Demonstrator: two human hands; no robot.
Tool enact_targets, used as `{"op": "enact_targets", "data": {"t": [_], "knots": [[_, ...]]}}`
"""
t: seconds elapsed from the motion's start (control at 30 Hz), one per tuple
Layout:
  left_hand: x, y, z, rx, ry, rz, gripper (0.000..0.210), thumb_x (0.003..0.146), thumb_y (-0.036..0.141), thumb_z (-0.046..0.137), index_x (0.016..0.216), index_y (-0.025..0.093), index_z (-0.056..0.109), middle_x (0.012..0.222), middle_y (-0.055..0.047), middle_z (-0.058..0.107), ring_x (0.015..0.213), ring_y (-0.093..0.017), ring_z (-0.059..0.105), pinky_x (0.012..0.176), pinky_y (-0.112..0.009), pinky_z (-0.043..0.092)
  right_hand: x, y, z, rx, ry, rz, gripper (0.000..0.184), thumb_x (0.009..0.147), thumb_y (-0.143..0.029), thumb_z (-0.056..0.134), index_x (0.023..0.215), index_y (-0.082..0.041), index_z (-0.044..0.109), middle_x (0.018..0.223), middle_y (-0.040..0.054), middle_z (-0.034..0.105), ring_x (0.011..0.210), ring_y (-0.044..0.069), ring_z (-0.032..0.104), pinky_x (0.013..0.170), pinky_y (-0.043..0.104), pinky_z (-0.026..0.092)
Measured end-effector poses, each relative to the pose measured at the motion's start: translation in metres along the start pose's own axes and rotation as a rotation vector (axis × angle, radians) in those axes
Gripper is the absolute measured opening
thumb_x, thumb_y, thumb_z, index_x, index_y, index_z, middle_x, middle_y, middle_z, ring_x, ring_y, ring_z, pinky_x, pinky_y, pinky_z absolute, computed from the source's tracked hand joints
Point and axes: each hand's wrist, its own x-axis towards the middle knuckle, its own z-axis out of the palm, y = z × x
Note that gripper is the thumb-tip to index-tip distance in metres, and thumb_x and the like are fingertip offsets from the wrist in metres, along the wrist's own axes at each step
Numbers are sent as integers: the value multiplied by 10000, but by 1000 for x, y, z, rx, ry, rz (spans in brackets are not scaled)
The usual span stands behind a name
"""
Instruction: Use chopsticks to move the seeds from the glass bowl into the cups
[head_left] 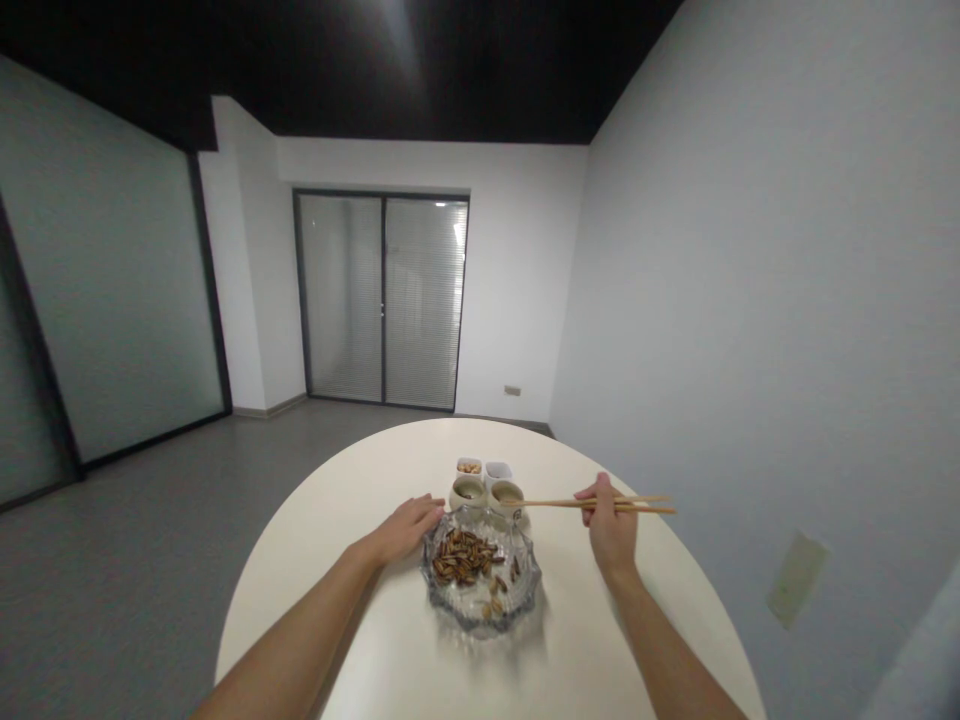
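My right hand (pixel 611 530) is closed around a pair of wooden chopsticks (pixel 559 503), held nearly level. Their tips reach the right beige cup (pixel 508 491); whether they pinch anything is too small to tell. My left hand (pixel 407 530) lies with fingers stretched out by the left rim of a clear scalloped glass bowl (pixel 482 622), at or against its edge. Dark brown striped seeds (pixel 461 556), like sunflower seeds, are heaped on the bowl's left side. A few paler pieces (pixel 493 605) lie toward its front. A second beige cup (pixel 468 491) stands left of the first.
Behind the cups are a small white dish with light brown pieces (pixel 469 467) and another white dish (pixel 498 470). Everything stands on a round white table (pixel 360 480). A white wall (pixel 750 300) runs close along the right, and a glass double door (pixel 382 300) is at the back.
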Motion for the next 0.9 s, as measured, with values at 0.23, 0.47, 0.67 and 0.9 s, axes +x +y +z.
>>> {"op": "enact_targets", "data": {"t": [0.23,0.47,0.67,0.9], "knots": [[1,-4,1,-19,32,28,752,1022,757,297,1392,239,697,1534,-75,604,1494,-363,434,1292,-525,235,-11,-15,9,54,-469,137,775,797,-897,600,457,-202,567,382,-43,379,344,82,326,357,228,228],[1,-4,1,-7,8,27,769,1032,748,268,1434,228,667,1561,-78,576,1508,-367,412,1296,-532,217,-11,-23,4,-58,-518,81,799,818,-914,548,444,-208,537,415,-35,369,409,93,350,401,238,268],[1,-2,0,-2,11,13,766,1029,752,273,1438,236,664,1564,-78,572,1511,-372,408,1296,-542,216,-18,-19,11,-65,-720,183,760,834,-898,534,526,-206,596,384,-58,365,356,91,323,385,235,246],[-1,0,-1,-16,17,17,719,1037,721,300,1412,243,685,1554,-70,583,1507,-357,419,1292,-525,233,-34,-12,23,-102,-792,168,760,856,-879,532,635,-176,719,422,-23,492,417,120,460,470,249,384]]}}
